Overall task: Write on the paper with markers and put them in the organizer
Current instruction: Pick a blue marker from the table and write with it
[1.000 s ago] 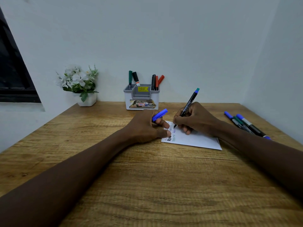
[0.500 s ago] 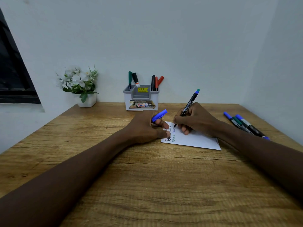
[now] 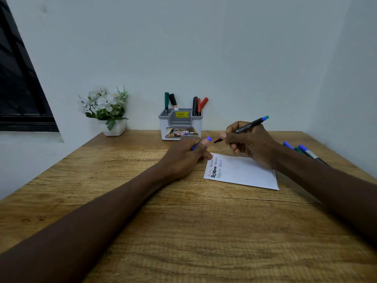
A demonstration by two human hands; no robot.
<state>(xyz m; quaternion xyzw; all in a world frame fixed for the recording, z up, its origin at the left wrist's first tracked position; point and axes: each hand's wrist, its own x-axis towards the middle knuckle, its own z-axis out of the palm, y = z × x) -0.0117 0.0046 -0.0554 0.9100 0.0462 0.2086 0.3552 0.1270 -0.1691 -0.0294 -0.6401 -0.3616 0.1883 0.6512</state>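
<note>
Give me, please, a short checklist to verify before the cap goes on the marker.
1. The marker tip is clear of the paper: ok.
2. The right hand holds the marker securely: ok.
3. The left hand holds the blue cap: ok.
4. The open end of the cap faces the tip: cannot tell, fingers hide it.
5. The tip sits inside the cap: not ok, a gap separates them.
6. The organizer stands upright for afterwards: ok.
</note>
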